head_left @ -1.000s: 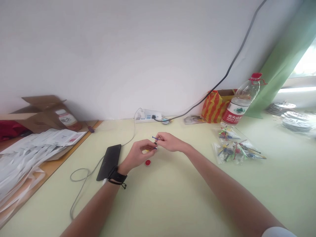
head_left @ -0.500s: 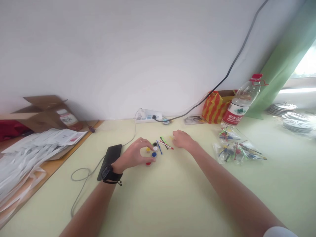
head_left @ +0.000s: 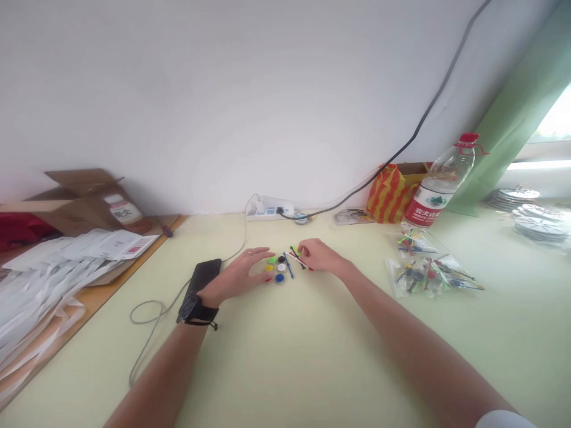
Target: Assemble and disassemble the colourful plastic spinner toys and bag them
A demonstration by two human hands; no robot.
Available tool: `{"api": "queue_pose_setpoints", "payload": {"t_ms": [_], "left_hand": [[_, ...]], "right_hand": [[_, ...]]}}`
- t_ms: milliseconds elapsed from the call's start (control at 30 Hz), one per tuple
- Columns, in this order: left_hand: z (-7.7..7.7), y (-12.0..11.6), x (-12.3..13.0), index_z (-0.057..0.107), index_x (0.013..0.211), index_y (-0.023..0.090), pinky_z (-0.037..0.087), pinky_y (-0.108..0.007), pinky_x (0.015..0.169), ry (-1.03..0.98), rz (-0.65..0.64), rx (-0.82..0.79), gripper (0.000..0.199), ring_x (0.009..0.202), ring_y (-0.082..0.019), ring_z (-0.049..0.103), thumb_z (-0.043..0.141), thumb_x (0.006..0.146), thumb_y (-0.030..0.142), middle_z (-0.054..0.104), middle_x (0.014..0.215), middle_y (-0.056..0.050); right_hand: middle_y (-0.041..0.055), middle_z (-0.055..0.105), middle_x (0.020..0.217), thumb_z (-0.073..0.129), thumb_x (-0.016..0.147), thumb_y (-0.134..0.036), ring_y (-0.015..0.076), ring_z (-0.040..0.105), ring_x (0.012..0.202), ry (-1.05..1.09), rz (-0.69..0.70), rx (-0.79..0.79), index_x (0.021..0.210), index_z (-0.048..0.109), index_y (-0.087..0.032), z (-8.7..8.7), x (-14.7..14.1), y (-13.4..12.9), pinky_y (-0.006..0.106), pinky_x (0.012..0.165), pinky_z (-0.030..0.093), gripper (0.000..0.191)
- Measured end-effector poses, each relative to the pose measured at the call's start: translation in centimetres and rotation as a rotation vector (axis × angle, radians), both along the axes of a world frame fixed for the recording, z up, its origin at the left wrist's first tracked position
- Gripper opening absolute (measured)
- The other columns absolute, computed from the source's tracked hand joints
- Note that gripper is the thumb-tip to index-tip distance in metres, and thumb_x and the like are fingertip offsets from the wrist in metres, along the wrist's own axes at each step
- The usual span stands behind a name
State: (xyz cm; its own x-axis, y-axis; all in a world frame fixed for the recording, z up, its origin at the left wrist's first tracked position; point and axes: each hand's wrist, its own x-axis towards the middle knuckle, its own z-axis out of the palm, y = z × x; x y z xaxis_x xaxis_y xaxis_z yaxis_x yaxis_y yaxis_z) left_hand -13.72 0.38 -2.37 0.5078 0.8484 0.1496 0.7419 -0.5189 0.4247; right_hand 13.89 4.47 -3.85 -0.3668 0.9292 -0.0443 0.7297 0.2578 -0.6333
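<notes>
Small round plastic pieces stand close together on the table: a green one (head_left: 272, 260), a black one (head_left: 281, 260), a yellow one (head_left: 269, 268), a white one (head_left: 281, 268), a red one (head_left: 268, 278) and a blue one (head_left: 279, 278). My left hand (head_left: 238, 274) is at their left side, thumb and fingers apart, the thumb near the red piece. Just right of them lie thin coloured sticks, among them a blue stick (head_left: 289, 266). Over the right end of these sticks, my right hand (head_left: 319, 255) has its fingers curled together; what they pinch is hidden.
A black phone (head_left: 203, 282) with a grey cable lies at left. Clear bags of similar parts (head_left: 430, 276) lie at right, before a large water bottle (head_left: 435, 190). A power strip (head_left: 270, 209) sits by the wall. White packets (head_left: 80, 261) and a cardboard box (head_left: 75, 205) fill the left.
My right hand has moved slightly left and down, onto the sticks. My left hand has drawn back from the round pieces and its fingers have straightened, so the green piece now shows.
</notes>
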Motion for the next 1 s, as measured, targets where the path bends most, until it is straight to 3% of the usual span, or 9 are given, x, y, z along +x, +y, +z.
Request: {"api": "queue_pose_setpoints", "payload": {"t_ms": [133,267,433,667,800,1000], "left_hand": [[-0.8,-0.9,1.9,0.036,0.161,0.033,0.031,-0.048,0.127,-0.004,-0.033,0.017,0.064,0.156,-0.029,0.03,0.048,0.103,0.057,0.032,0.169,-0.006],[-2.1,-1.3,3.1,0.027,0.165,0.03,0.022,-0.047,0.131,0.045,-0.075,-0.006,0.066,0.16,-0.028,0.017,0.041,0.106,0.056,0.026,0.171,-0.003],[-3.0,-0.8,2.9,0.024,0.166,0.028,0.018,-0.046,0.132,0.082,-0.085,-0.019,0.063,0.161,-0.025,0.013,0.034,0.109,0.053,0.02,0.173,-0.003],[-3.0,0.0,2.6,0.03,0.163,0.029,0.019,-0.046,0.132,0.05,-0.092,0.022,0.06,0.16,-0.025,0.016,0.035,0.109,0.053,0.025,0.172,-0.004],[-3.1,0.2,3.0,0.031,0.163,0.029,0.019,-0.047,0.132,0.036,-0.073,-0.004,0.061,0.161,-0.026,0.013,0.036,0.108,0.054,0.022,0.172,-0.004],[-2.9,-0.1,3.1,0.03,0.164,0.033,0.022,-0.049,0.131,-0.043,-0.019,0.032,0.062,0.161,-0.028,0.013,0.043,0.107,0.053,0.018,0.173,-0.002]], "right_hand": [[0.0033,0.072,0.091,0.062,0.092,-0.021,0.0135,0.064,0.072,0.058,0.044,0.015,0.105,0.065,-0.019,-0.2,-1.0,-0.5,0.022,0.061,0.042,0.014],[0.0023,0.07,0.087,0.065,0.088,-0.018,0.0136,0.061,0.074,0.07,0.081,0.025,0.096,0.065,-0.019,-0.2,-1.9,-1.0,0.022,0.062,0.039,0.008],[0.0016,0.067,0.088,0.062,0.089,-0.016,0.0132,0.058,0.075,0.093,0.123,0.04,0.099,0.065,-0.02,0.1,-2.0,-1.6,0.022,0.065,0.038,0.012],[0.0027,0.064,0.089,0.064,0.088,-0.016,0.0135,0.055,0.075,0.09,0.185,0.065,0.087,0.064,-0.018,0.1,-2.0,-1.6,0.023,0.066,0.039,0.002],[0.0017,0.064,0.089,0.061,0.09,-0.016,0.0135,0.057,0.074,0.106,0.204,0.047,0.096,0.065,-0.018,0.0,-1.9,-1.5,0.022,0.065,0.041,0.008],[0.008,0.06,0.107,0.06,0.091,-0.011,0.0176,0.06,0.095,0.079,0.116,0.163,0.108,0.069,-0.017,-0.4,-1.5,-0.9,0.026,0.085,0.044,0.02]]}}
